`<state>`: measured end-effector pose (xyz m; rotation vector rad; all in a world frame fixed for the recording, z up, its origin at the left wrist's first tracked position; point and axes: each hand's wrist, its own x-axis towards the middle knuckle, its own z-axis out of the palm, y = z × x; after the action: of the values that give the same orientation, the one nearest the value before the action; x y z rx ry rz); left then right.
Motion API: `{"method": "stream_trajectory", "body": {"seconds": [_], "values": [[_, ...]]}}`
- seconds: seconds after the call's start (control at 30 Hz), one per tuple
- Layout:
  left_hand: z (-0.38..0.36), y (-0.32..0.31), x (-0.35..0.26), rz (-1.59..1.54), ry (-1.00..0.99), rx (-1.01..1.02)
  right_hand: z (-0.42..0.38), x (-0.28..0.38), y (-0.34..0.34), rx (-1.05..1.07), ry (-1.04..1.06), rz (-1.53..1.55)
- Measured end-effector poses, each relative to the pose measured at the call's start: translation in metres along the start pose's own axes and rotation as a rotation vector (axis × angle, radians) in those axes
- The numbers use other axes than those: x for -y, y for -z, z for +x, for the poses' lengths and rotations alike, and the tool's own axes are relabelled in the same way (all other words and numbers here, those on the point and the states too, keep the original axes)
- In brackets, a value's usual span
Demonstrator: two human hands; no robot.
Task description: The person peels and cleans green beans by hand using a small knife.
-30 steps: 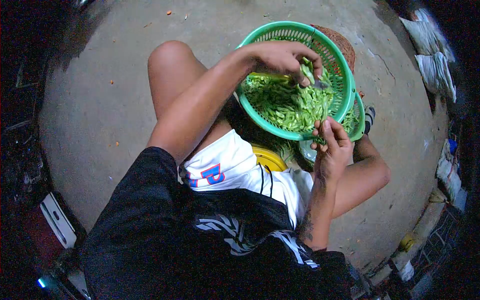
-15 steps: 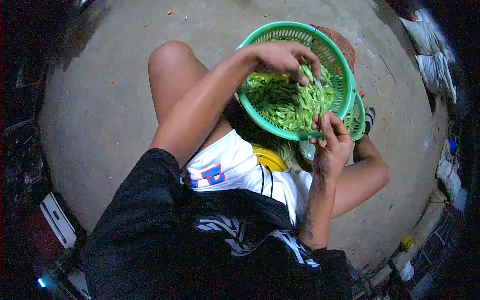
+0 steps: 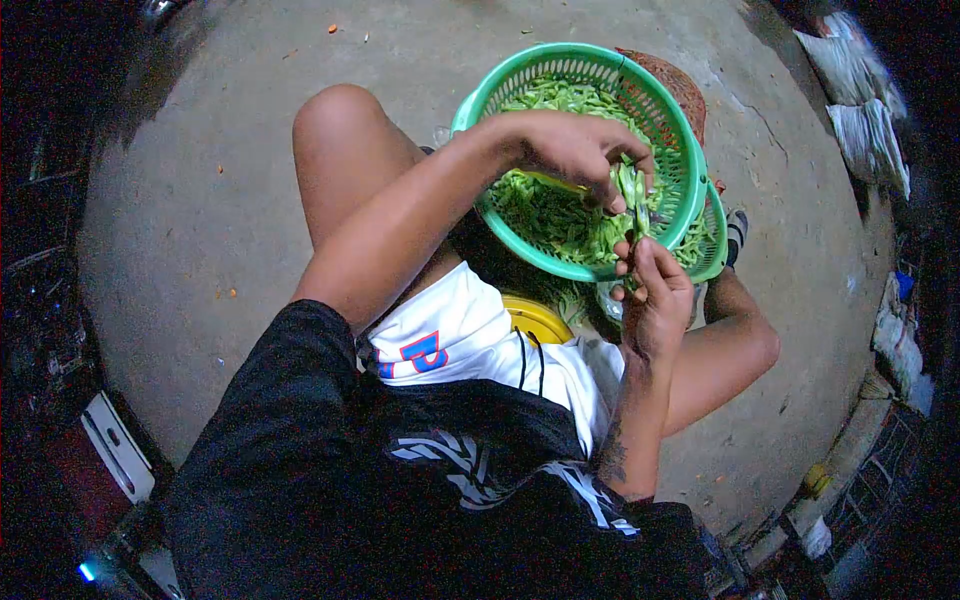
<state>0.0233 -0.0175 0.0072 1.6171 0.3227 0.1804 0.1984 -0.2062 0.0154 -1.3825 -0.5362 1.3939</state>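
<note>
My left hand [image 3: 590, 160] is curled over the green plastic basket [image 3: 482, 215], its fingers closed round a yellow-handled knife [image 3: 558, 183]. Part of the handle shows under the palm, and the dark blade sits near the fingertips. Below it at the basket's near rim, my right hand [image 3: 660, 295] pinches a slim green bean [image 3: 641, 218], held upright against the blade area. Cut green vegetable pieces [image 3: 570, 98] fill much of the basket.
A second green basket [image 3: 716, 250] with more pieces sits partly under the first. Behind them lies a reddish mesh sack [image 3: 680, 85]. A yellow round object [image 3: 538, 318] is between my legs. White sacks [image 3: 865, 140] lie along the right side.
My left hand has shifted slightly down and right, closer to my right hand. The basket has tipped or slid a little left, showing more green pieces at its far side.
</note>
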Motion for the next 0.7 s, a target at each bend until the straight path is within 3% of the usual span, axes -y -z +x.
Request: {"method": "stream_trajectory", "body": {"seconds": [0.2,0.3,0.37,0.43,0.5,0.7], "values": [[-0.006,0.01,0.005,0.015,-0.065,-0.075,-0.001,-0.001,-0.004,-0.011,0.055,0.019],[-0.01,0.033,0.02,-0.141,0.069,-0.207,0.0,0.003,-0.006,-0.027,0.063,0.03],[-0.008,0.035,0.021,-0.118,0.11,-0.174,0.002,0.002,-0.005,-0.034,0.037,0.036],[-0.006,0.013,0.014,0.18,-0.08,-0.203,0.006,-0.001,-0.006,-0.041,0.04,0.038],[0.0,-0.004,0.006,0.044,-0.036,0.003,0.009,-0.007,-0.004,-0.049,0.032,0.035],[-0.002,0.016,0.013,-0.032,0.004,-0.016,0.003,-0.002,-0.01,-0.027,0.052,0.089]]}}
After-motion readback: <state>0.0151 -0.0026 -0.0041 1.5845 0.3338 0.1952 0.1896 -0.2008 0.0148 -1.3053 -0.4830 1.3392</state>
